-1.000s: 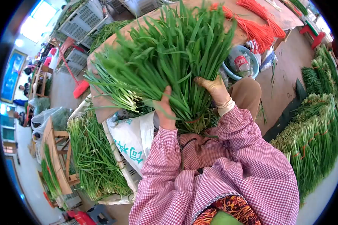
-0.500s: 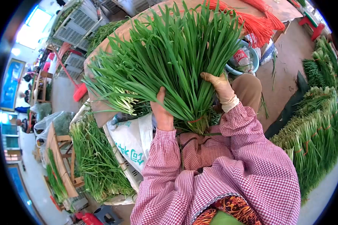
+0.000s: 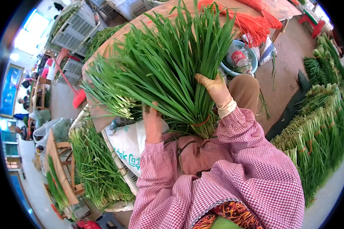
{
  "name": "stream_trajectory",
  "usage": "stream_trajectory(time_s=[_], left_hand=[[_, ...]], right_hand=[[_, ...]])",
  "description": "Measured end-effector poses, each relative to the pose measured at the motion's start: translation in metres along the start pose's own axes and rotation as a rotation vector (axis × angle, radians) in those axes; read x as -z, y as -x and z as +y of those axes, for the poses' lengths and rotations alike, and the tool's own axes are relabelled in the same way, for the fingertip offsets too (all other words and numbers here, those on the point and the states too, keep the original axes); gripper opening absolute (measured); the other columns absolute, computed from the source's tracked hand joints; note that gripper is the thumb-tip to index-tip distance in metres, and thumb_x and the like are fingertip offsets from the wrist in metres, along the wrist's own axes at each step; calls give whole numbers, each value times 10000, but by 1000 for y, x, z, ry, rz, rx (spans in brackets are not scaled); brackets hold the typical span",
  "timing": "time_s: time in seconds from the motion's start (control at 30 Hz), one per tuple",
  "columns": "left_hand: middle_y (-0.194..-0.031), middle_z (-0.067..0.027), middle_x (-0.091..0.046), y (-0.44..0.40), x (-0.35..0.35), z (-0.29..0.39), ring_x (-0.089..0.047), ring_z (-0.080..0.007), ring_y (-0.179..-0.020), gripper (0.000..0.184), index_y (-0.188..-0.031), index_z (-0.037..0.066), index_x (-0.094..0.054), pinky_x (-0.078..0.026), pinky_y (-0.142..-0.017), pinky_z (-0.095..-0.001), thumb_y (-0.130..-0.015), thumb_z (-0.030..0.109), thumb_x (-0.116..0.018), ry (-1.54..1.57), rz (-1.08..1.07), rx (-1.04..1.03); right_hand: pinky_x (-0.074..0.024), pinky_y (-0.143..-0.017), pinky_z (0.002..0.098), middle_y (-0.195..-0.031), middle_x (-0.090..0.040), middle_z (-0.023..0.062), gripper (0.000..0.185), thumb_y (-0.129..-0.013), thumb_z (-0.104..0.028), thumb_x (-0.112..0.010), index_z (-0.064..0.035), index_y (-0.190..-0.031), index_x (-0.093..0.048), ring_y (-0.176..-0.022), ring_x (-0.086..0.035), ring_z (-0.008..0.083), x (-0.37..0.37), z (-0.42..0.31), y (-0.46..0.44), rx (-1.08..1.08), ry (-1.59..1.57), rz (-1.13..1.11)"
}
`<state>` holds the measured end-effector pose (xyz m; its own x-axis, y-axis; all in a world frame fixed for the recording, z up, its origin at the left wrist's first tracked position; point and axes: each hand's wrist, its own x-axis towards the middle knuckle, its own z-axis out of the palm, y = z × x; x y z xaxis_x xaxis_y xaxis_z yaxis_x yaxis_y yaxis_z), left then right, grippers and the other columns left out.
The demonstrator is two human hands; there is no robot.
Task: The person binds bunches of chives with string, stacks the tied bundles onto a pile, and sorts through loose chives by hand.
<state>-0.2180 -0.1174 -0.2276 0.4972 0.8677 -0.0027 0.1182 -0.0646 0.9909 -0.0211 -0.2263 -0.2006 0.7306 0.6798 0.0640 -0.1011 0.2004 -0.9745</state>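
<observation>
A large bunch of garlic chives fans out in front of me, with a red tie around its stems near the base. My right hand, in a thin pale glove, is closed around the right side of the bunch above the tie. By the lower left leaves is my left hand, smeared by motion; whether its fingers grip any leaves cannot be made out. Loose chives with pale stem ends lie on the tabletop just beyond it.
Orange-red ties lie at the table's far side. Below them a blue basin holds a plastic bottle. Tied chive bundles line the floor at right. More chives and a white sack are at left.
My left hand has come away from the middle of the bunch, moving down and left. The right hand keeps its hold, and the bunch appears shifted slightly left in view.
</observation>
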Motion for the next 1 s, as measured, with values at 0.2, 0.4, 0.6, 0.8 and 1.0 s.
stream_trajectory(time_s=[0.2,0.4,0.6,0.8,1.0], left_hand=[[-1220,-145,-432,48,11,47,-475,-212,-1026,485,-1288,-7,-326,-435,-885,-336,-822,43,-453,97,406,-502],[-1129,-126,-439,6,-70,85,-440,-225,-953,656,-1295,34,-321,-375,-835,-349,-736,111,-656,-205,52,-547],[-1093,-120,-434,-42,-86,40,-411,-274,-1013,737,-1345,103,-253,-329,-905,-399,-711,11,-617,-499,201,-418],[-1142,-103,-360,-40,-76,27,-402,-214,-955,722,-1339,100,-273,-387,-813,-326,-713,-41,-605,-284,234,-438],[-1126,-83,-350,-43,-76,16,-406,-206,-953,501,-1177,120,-457,-389,-780,-309,-727,-54,-592,-290,286,-562]], right_hand=[[-448,-777,274,-965,-631,85,351,-774,-138,-652,46,-1057,-556,-839,-577,146,7,5,-6,-50,-33,105],[-451,-765,265,-950,-637,85,338,-761,-142,-670,52,-1022,-579,-831,-583,138,3,19,-7,-5,-24,113],[-452,-754,268,-947,-637,78,323,-764,-133,-675,46,-1016,-584,-817,-578,133,8,27,-11,12,1,167],[-450,-755,262,-955,-628,63,315,-777,-110,-665,38,-1037,-570,-811,-570,133,9,37,-13,-32,-107,167],[-450,-756,256,-943,-630,62,300,-779,-102,-664,32,-1031,-573,-816,-569,127,9,38,-15,-20,-79,178]])
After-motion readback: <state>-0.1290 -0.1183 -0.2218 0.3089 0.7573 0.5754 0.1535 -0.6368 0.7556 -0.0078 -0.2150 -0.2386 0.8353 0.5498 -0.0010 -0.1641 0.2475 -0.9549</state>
